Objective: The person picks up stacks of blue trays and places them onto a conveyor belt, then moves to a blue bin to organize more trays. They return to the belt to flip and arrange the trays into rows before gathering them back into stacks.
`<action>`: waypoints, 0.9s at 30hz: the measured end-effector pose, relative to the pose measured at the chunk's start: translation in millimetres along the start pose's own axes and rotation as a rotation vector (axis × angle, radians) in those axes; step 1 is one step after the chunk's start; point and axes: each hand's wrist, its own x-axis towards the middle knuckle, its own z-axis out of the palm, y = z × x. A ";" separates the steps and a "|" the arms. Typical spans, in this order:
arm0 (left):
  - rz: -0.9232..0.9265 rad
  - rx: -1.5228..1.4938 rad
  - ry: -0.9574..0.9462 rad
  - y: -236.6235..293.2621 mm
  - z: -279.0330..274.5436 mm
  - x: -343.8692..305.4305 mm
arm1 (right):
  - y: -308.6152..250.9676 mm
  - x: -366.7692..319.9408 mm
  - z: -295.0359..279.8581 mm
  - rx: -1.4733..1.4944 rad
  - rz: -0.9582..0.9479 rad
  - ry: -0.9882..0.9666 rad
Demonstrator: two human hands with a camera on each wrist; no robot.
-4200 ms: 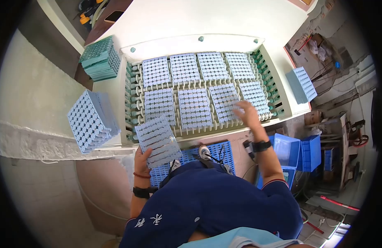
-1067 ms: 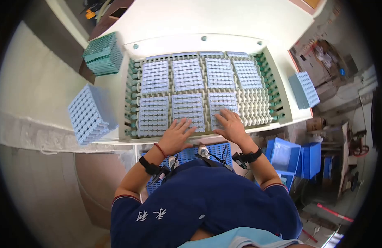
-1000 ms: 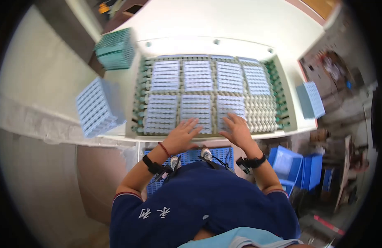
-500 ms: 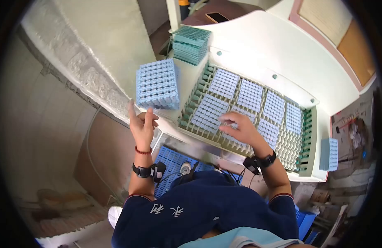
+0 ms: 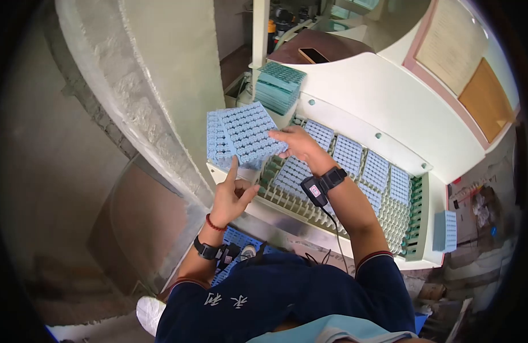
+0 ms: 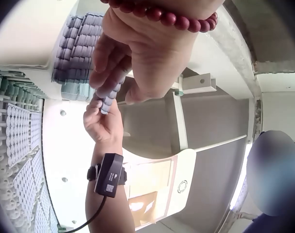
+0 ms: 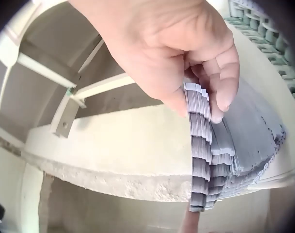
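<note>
A light blue sheet of joined round cells [image 5: 252,132] is raised and tilted over the blue stack [image 5: 218,137] at the machine's left. The right hand [image 5: 298,143] pinches its right edge between thumb and fingers; the right wrist view shows this hand [image 7: 176,53] on a thin layered piece [image 7: 200,145]. At the sheet's lower edge is the left hand [image 5: 230,200], index finger extended and touching it, other fingers bent, thumb apart. In the left wrist view the left hand [image 6: 142,58] partly covers the sheet's edge [image 6: 108,102].
A bed of white rollers [image 5: 389,220] carries several blue sheets [image 5: 348,155]. Green sheets [image 5: 278,88] are stacked behind the blue stack. A smaller blue stack [image 5: 445,231] stands on the machine's right edge. A phone [image 5: 313,55] lies on the brown surface behind.
The view has turned left. Both hands left the sheets on the rollers and moved to the left stack, where the right hand has taken hold of a sheet and raised it.
</note>
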 end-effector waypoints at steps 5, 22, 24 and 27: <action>-0.045 -0.431 -0.029 -11.5 10.6 -17.7 | 48.6 -59.2 -39.3 0.321 -0.045 0.063; -0.657 -1.293 -0.715 -37.6 187.7 -6.6 | 151.0 -255.2 -72.0 0.336 0.061 0.540; -0.651 -1.259 -0.706 -37.7 195.6 -7.5 | 148.1 -269.6 -77.6 0.139 0.073 0.588; -0.632 -1.229 -0.692 -36.3 201.3 -9.3 | 152.1 -281.2 -83.6 0.014 0.117 0.619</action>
